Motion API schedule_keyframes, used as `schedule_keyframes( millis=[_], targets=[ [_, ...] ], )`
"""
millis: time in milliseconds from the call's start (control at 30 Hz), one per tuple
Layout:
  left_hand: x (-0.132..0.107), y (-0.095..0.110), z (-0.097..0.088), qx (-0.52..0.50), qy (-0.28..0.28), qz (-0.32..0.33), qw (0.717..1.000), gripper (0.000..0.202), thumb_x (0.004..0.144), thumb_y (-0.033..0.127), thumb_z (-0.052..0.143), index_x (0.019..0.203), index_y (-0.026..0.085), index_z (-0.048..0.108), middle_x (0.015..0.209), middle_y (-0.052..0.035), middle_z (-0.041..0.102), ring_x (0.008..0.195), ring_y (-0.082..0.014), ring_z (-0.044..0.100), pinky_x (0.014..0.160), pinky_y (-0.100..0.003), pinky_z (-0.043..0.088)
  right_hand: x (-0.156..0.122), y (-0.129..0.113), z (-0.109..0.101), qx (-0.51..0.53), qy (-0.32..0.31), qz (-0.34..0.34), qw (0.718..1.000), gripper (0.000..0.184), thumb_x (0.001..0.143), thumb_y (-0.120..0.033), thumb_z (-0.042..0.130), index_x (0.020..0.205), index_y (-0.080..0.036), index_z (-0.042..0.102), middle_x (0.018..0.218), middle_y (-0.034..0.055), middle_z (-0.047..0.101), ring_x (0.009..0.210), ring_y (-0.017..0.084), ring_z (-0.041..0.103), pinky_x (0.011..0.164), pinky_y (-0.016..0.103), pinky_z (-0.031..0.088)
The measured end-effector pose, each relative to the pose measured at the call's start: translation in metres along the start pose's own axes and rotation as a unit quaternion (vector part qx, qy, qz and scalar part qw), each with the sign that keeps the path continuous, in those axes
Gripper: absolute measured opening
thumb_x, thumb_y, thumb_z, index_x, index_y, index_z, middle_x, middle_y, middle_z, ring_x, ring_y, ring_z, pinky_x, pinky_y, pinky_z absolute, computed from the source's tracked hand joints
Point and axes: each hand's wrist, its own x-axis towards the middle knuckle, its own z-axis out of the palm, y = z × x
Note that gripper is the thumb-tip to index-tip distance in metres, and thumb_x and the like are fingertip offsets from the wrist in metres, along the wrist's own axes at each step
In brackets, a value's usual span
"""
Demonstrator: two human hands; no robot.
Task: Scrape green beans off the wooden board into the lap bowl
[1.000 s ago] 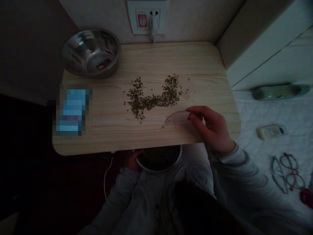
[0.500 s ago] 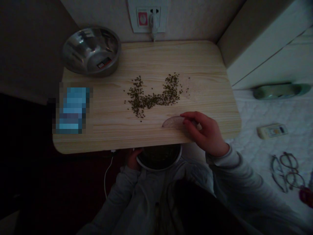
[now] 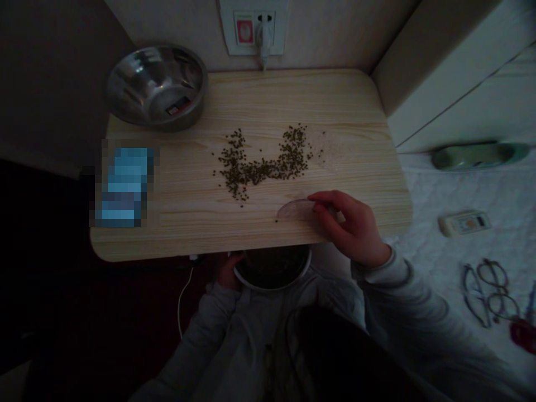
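Observation:
My right hand (image 3: pixel 354 226) is closed on a clear, thin plastic piece with a rounded edge (image 3: pixel 295 209), pinched between thumb and fingers low over the front of the table. A single dark bean (image 3: pixel 276 221) lies by the piece's left tip. Beyond it, small green beans (image 3: pixel 263 171) are scattered in a rough U shape on the wood-grain tabletop (image 3: pixel 188 223). Below the front edge, my left hand (image 3: pixel 228 273) grips the left side of a bowl (image 3: pixel 272 289) at my lap. The bowl's inside is dark, and the table hides its far part.
A steel basin (image 3: pixel 196 111) stands at the back left, with a blurred-out phone-like screen (image 3: pixel 125 187) in front of it. A plug (image 3: pixel 263 39) sits in the wall socket. On the white quilt at right lie a green object (image 3: pixel 477 156), a small pale box (image 3: pixel 464 223) and glasses (image 3: pixel 475 296).
A bean now shows apart from the plastic piece's left tip, slightly nearer the front edge. Both hands have stayed almost in place, and the bean pile looks the same.

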Motion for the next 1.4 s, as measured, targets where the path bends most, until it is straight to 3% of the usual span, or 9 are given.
schedule_keyframes(
  millis=[167,400,700,933,1033,1233,1400],
  targets=[
    [-0.003,0.005,0.0,0.037,0.009,0.023,0.999,0.004,0.047,0.017,0.061,0.048,0.019,0.058,0.058,-0.0009,0.062,0.076,-0.0203,0.058,0.077,-0.033,0.041,-0.001,0.0,0.002,0.003,-0.022,-0.009,1.0,0.023,0.075,-0.023,0.041,0.095,-0.019,0.053,0.08,0.0047,0.059,0.073,0.015,0.054,0.064,0.029,0.044],
    [0.004,-0.008,-0.009,0.05,0.001,0.037,0.998,0.005,0.045,0.019,0.063,0.046,0.019,0.058,0.06,-0.0008,0.062,0.077,-0.0205,0.058,0.078,-0.033,0.041,-0.004,-0.002,0.001,0.006,-0.035,-0.011,0.999,0.023,0.075,-0.024,0.041,0.094,-0.019,0.053,0.079,0.0043,0.059,0.073,0.015,0.054,0.064,0.029,0.044],
    [-0.003,0.006,0.001,0.045,0.009,0.044,0.998,0.007,0.048,0.015,0.059,0.046,0.021,0.057,0.059,-0.0011,0.061,0.08,-0.0221,0.056,0.079,-0.034,0.039,-0.011,-0.005,0.003,0.016,-0.051,-0.009,0.999,0.022,0.075,-0.023,0.042,0.094,-0.019,0.053,0.077,0.0041,0.059,0.07,0.014,0.054,0.062,0.028,0.044],
    [0.001,0.001,-0.006,0.056,0.0,0.052,0.997,0.012,0.045,0.01,0.061,0.048,0.022,0.059,0.06,-0.0007,0.061,0.086,-0.0234,0.055,0.082,-0.035,0.038,-0.019,-0.005,0.003,0.023,-0.047,-0.003,0.999,0.022,0.075,-0.024,0.042,0.094,-0.02,0.053,0.078,0.0043,0.059,0.07,0.015,0.054,0.061,0.028,0.044],
    [0.004,-0.005,-0.011,0.064,0.001,0.06,0.996,0.012,0.043,0.011,0.063,0.045,0.022,0.058,0.061,-0.0001,0.062,0.085,-0.0228,0.055,0.084,-0.035,0.037,-0.02,-0.003,0.001,0.014,-0.018,0.017,1.0,0.022,0.074,-0.025,0.043,0.094,-0.02,0.053,0.078,0.0035,0.059,0.069,0.014,0.054,0.06,0.027,0.044],
    [0.005,-0.009,-0.01,0.02,-0.001,0.026,0.999,0.006,0.047,0.019,0.062,0.053,0.02,0.06,0.065,-0.0005,0.063,0.079,-0.0205,0.057,0.078,-0.034,0.041,-0.014,0.002,-0.006,0.002,0.109,0.105,0.988,0.024,0.074,-0.025,0.044,0.097,-0.02,0.051,0.065,-0.0001,0.053,0.054,0.01,0.048,0.052,0.024,0.041],
    [0.004,-0.006,-0.006,0.0,-0.015,0.014,1.0,0.004,0.047,0.02,0.062,0.05,0.019,0.059,0.062,-0.0001,0.062,0.075,-0.0189,0.058,0.076,-0.031,0.042,-0.01,0.0,-0.007,-0.016,0.126,0.122,0.984,0.023,0.074,-0.025,0.045,0.095,-0.02,0.052,0.061,-0.0011,0.05,0.05,0.009,0.045,0.046,0.022,0.037]
  ],
)
